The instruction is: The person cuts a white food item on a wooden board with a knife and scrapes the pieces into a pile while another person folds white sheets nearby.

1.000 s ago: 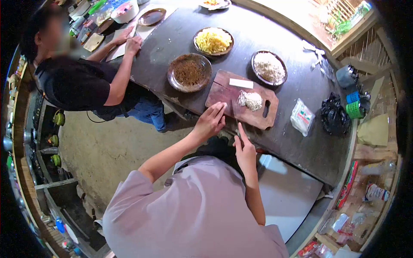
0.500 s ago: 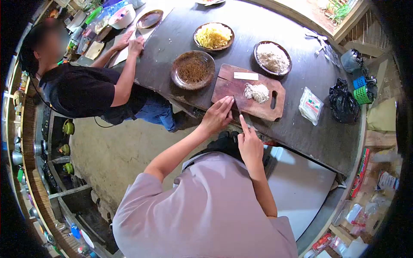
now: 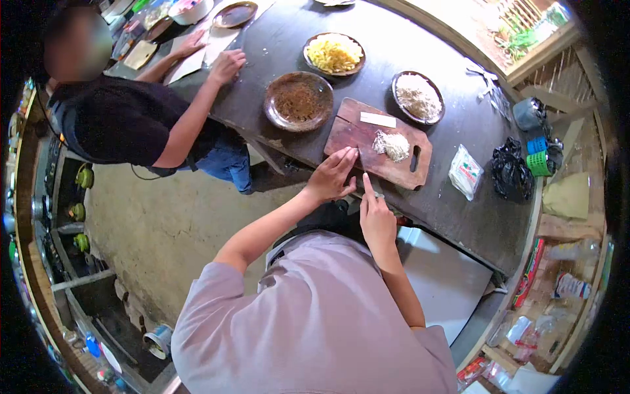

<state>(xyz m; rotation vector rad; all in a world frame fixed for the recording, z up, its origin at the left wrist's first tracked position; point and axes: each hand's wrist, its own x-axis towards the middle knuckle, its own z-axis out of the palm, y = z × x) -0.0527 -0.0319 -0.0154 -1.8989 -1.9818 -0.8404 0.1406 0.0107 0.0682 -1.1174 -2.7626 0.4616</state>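
Observation:
A wooden cutting board (image 3: 412,140) with a handle slot lies near the table's front edge. On it are a heap of thin white shreds (image 3: 392,146) and a pale rectangular slab (image 3: 378,119). My left hand (image 3: 333,173) rests at the board's near left corner, fingers bent and pressed together. What lies beneath those fingertips is hidden. My right hand (image 3: 377,220) grips a knife (image 3: 359,167), its index finger stretched along the top. The blade sits close beside my left fingertips and shows only as a thin dark line.
Behind the board stand a bowl of pale shreds (image 3: 420,98), a bowl of yellow pieces (image 3: 334,54) and a brown plate (image 3: 298,102). A white plastic packet (image 3: 466,172) and a black bag (image 3: 512,169) lie to the right. A co-worker (image 3: 118,121) stands at the left.
The camera view has shifted slightly. My hands keep nearly the same place at the board. The co-worker's nearer hand has moved toward the table's front edge, away from the paper.

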